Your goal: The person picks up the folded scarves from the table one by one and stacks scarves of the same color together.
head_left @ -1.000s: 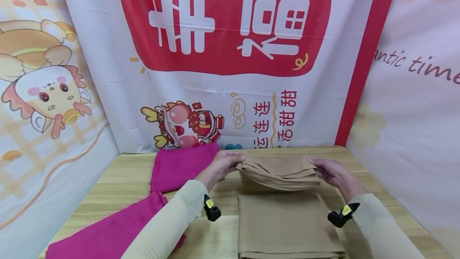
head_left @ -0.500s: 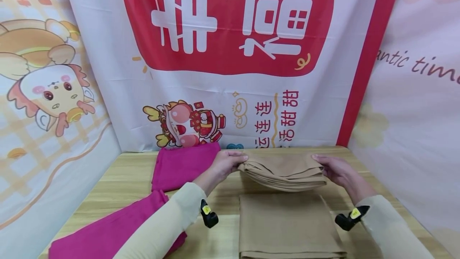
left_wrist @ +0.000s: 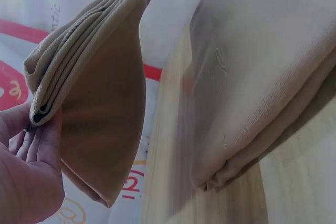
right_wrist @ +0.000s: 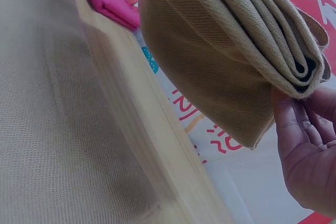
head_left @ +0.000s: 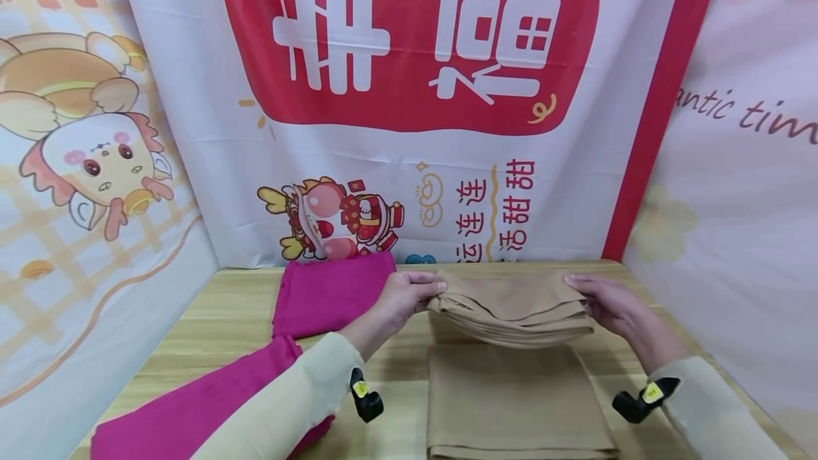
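Both hands hold up one folded tan cloth (head_left: pixel 511 318) by its two ends, and its middle sags. The left hand (head_left: pixel 404 297) pinches the left end between thumb and fingers. At the opposite end, the right hand (head_left: pixel 610 304) pinches the layered edges. Several folded layers show at the gripped corner of the cloth (left_wrist: pixel 94 103) in the left wrist view, and again in the right wrist view. A second folded tan cloth (head_left: pixel 511 403) lies flat on the table, nearer the person than the held one.
A folded magenta cloth (head_left: pixel 326 297) lies at the table's back left. Another magenta cloth (head_left: pixel 204 396) lies nearer, partly behind the left sleeve. Printed fabric hangs as walls behind and on both sides of the wooden table (head_left: pixel 211 311).
The held tan cloth is drawn slightly wider as the right hand moves to the right. Everything shifts a little rightward in the head view.
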The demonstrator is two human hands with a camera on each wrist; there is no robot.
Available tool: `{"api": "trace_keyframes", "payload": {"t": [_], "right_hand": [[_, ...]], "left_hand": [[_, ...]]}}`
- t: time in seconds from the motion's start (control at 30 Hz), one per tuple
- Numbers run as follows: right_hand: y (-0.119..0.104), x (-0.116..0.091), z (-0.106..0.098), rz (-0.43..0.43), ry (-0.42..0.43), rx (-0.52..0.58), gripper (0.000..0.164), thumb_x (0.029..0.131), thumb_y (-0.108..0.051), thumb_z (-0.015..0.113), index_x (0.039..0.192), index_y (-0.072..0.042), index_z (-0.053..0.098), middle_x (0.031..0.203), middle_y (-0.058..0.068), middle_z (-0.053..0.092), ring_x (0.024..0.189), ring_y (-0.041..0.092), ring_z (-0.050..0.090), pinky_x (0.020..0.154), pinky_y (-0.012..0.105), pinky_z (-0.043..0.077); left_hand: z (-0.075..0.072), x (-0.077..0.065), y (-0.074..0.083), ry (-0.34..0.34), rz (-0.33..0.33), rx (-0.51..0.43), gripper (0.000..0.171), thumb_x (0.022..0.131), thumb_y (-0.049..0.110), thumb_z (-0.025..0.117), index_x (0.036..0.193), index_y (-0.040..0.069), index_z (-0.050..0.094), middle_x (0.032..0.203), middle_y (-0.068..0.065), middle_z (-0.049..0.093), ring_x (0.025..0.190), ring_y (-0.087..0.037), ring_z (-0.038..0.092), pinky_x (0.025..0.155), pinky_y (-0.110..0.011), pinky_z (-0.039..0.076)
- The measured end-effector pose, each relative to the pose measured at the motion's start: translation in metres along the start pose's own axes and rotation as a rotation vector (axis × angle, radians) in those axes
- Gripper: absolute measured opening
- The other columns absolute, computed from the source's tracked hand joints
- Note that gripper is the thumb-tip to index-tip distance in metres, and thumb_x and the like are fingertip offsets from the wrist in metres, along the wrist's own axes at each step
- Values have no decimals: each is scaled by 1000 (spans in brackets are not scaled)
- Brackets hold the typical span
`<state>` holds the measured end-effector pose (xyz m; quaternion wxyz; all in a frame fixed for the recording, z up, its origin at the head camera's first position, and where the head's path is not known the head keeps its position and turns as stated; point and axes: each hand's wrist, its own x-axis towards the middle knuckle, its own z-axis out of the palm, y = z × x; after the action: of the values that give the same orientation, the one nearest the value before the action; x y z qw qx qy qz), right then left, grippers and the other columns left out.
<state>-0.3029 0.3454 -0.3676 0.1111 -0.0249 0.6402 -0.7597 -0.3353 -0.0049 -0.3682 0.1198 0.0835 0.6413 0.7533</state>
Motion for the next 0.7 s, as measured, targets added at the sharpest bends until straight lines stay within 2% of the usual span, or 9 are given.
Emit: {"api": "trace_keyframes", "payload": {"t": [0.13, 0.23, 0.37, 0.57, 0.7], "right_hand": [[-2, -5, -1, -26, -25, -9, 24, 92, -9, 45, 84, -14, 67, 77, -1, 64, 66, 8, 59, 57, 22, 49], [-3, -9, -2, -40, -47, -13, 27, 93, -8, 43, 84, -14, 67, 79, -1, 64, 69, 9, 59, 60, 24, 50], [-3, -13, -3, -55, -66, -9, 28, 94, -7, 41, 86, -14, 68, 82, 0, 65, 73, 10, 60, 64, 26, 50], [-2, -20, -6, -72, -120, -13, 31, 95, -7, 38, 91, -16, 68, 84, 0, 65, 75, 10, 61, 64, 26, 51], [-2, -25, -5, -68, -105, -28, 29, 94, -8, 40, 91, -16, 67, 84, 0, 65, 75, 11, 61, 64, 27, 51]], "left_hand": [[7, -18, 12, -5, 21, 21, 29, 76, 4, 68, 101, -9, 61, 100, -12, 63, 73, -13, 62, 65, -29, 52], [10, -22, 11, 4, 35, 19, 30, 74, 6, 70, 99, -8, 62, 96, -13, 63, 74, -14, 62, 65, -29, 52], [10, -19, 1, 22, 39, 19, 32, 70, 13, 74, 96, -4, 65, 101, -10, 62, 77, -15, 62, 66, -30, 52], [14, -31, 1, 23, 63, 2, 32, 70, 13, 75, 94, -5, 65, 111, -7, 59, 84, -16, 61, 68, -31, 52], [16, -40, 1, 29, 67, 8, 32, 69, 15, 76, 94, -3, 66, 110, -6, 59, 87, -16, 61, 70, -31, 51]]}}
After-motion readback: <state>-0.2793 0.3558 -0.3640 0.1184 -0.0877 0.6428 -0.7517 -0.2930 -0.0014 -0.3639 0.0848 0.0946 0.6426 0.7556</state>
